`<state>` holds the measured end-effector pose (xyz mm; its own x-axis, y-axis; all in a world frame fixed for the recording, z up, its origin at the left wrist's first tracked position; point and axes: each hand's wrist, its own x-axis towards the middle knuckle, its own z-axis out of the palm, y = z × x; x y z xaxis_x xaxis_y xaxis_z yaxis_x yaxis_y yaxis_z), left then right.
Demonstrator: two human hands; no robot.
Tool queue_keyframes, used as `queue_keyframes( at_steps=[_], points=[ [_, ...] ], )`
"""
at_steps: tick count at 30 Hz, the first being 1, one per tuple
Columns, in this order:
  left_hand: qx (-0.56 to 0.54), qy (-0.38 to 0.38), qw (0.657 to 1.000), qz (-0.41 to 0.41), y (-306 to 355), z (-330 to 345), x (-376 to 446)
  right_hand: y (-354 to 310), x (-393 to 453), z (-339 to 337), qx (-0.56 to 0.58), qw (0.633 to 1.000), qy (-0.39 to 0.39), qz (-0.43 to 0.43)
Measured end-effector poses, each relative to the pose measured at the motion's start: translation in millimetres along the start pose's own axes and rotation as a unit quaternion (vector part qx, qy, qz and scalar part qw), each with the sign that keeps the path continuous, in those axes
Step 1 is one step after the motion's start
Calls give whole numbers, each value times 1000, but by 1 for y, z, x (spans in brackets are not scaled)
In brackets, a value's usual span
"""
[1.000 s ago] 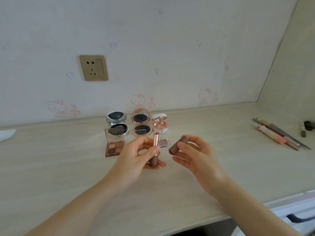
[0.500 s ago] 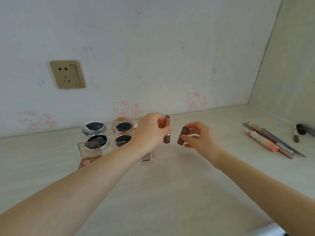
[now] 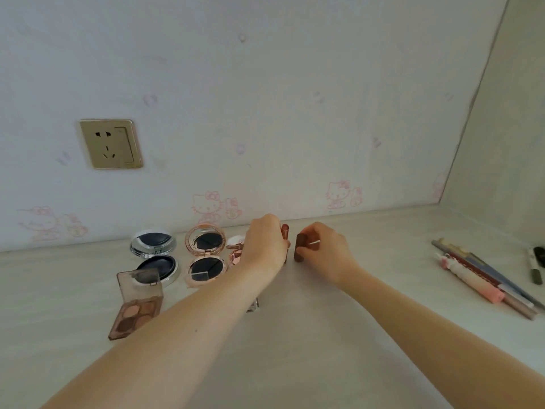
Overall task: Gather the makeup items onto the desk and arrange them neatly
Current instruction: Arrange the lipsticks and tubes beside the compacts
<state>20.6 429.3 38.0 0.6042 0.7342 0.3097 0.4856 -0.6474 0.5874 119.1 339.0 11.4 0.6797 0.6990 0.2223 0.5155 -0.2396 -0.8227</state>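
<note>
Rose-gold and brown, the open lipstick tube [image 3: 285,231] stands upright in the left hand [image 3: 263,249], whose grip curls round its lower body near the back of the pale wood-grain table [image 3: 295,349]. Just to the right of that grip, the right hand [image 3: 324,255] pinches the brown rectangular lipstick cap [image 3: 300,251] between thumb and fingers, held upright with its lower end at or just above the table; the two pieces are close but apart.

Much of the gathering looks done. Left of the left grip sits a row of opened cases: a silver round compact with dark insides [image 3: 154,255], a rose-gold round compact with a mirror lid [image 3: 205,255], and a small pink-and-white round case [image 3: 235,249] partly hidden behind the hand. Nearer than those lies a brown clear-lidded eyeshadow palette [image 3: 137,305], and a small square pan [image 3: 253,304] peeks out under the left forearm.

Still to do, by my judgement: place the lipstick and cap in the row, and bring over the bundle of pencils and a pink tube [image 3: 486,281], well to the right of the right grip, with a dark marker-like stick [image 3: 535,267] beyond.

Nothing blocks the spot beneath the hands; the pink case is close enough to nudge. A gold wall socket [image 3: 111,144] sits on the wall above.
</note>
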Motion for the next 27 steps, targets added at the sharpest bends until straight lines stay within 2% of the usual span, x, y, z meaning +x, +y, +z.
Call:
queue_keyframes(
  at_steps=[10,27],
  points=[
    [33,3,999,4,0,4,7,7,16,8,-30,999,-18,-12],
    [-51,-26,998,-21,-2,-1,6,12,20,13,-55,998,-12,-20]
  ],
)
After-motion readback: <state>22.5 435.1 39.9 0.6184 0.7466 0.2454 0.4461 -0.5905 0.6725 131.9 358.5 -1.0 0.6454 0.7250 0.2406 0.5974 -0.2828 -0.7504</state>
